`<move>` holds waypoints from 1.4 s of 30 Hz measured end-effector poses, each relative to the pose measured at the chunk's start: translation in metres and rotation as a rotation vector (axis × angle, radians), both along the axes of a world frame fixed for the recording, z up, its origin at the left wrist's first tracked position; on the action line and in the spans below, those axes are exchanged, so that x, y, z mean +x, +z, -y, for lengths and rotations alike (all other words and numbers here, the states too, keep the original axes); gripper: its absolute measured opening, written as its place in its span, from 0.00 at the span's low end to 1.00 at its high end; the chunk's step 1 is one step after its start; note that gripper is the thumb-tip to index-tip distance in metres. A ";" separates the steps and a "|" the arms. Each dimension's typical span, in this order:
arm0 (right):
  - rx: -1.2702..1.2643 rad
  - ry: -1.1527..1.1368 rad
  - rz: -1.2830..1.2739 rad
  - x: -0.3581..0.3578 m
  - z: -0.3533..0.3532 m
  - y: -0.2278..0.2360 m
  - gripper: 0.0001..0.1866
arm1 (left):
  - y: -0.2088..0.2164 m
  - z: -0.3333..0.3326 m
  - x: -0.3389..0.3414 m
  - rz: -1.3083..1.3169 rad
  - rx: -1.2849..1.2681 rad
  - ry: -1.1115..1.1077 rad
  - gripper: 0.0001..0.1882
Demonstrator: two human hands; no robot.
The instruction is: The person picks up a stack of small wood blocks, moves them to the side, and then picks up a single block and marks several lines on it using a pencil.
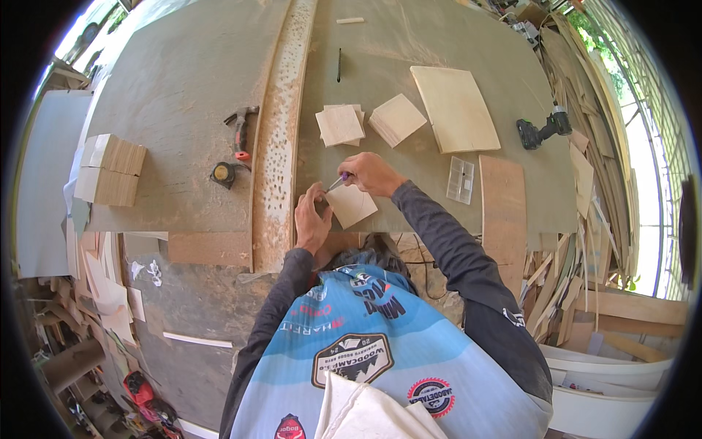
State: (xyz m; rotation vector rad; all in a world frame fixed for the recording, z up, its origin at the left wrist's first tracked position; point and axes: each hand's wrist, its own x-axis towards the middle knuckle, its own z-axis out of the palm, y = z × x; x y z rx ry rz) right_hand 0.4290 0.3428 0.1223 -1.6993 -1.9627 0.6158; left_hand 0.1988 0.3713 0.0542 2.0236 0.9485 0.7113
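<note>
My right hand (371, 174) is closed round the purple handle of a screwdriver (338, 182). Its metal shaft slants down to the left, toward the fingertips of my left hand (313, 219). Those fingers are curled at the left edge of a square wooden block (352, 205) near the table's front edge; whether they pinch something small is hidden. Just beyond lie a stack of thin wooden squares (341, 125) and a second, neater stack (398, 119). A larger wooden panel (456, 110) rests to their right, with a clear compartment box (460, 180) below it.
A pale, speckled board (279, 132) runs lengthwise across the table (183, 80). Left of it are a hammer (241, 133), a tape measure (222, 175) and stacked wooden blocks (111, 170). A cordless drill (542, 129) lies far right, a black pen-like stick (338, 65) farther back.
</note>
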 end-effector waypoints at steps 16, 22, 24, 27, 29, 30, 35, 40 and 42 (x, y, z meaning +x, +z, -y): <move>0.053 0.135 0.137 0.013 -0.024 0.022 0.05 | -0.009 0.001 -0.001 0.045 -0.058 0.023 0.41; 0.117 -0.242 -0.047 0.028 0.036 0.060 0.08 | 0.036 0.008 0.014 -0.245 0.128 -0.161 0.59; 0.117 -0.383 -0.148 0.030 0.061 0.063 0.10 | 0.030 0.005 0.019 -0.315 0.125 -0.249 0.62; 0.120 -0.604 -0.289 0.030 0.109 0.048 0.11 | 0.037 -0.008 0.030 -0.377 0.126 -0.359 0.64; 0.157 -0.740 -0.376 0.023 0.139 0.032 0.10 | 0.048 -0.022 0.034 -0.369 0.135 -0.399 0.65; 0.152 -0.792 -0.387 0.021 0.154 0.027 0.10 | 0.053 -0.033 0.038 -0.344 0.144 -0.410 0.65; 0.127 -1.011 -0.457 0.000 0.199 0.013 0.10 | 0.088 -0.106 0.076 -0.285 0.224 -0.447 0.67; 0.187 -1.094 -0.467 -0.018 0.212 0.006 0.11 | 0.068 -0.143 0.107 -0.153 0.441 -0.298 0.67; 0.192 -1.109 -0.474 -0.026 0.213 0.005 0.11 | 0.059 -0.143 0.117 -0.144 0.432 -0.240 0.65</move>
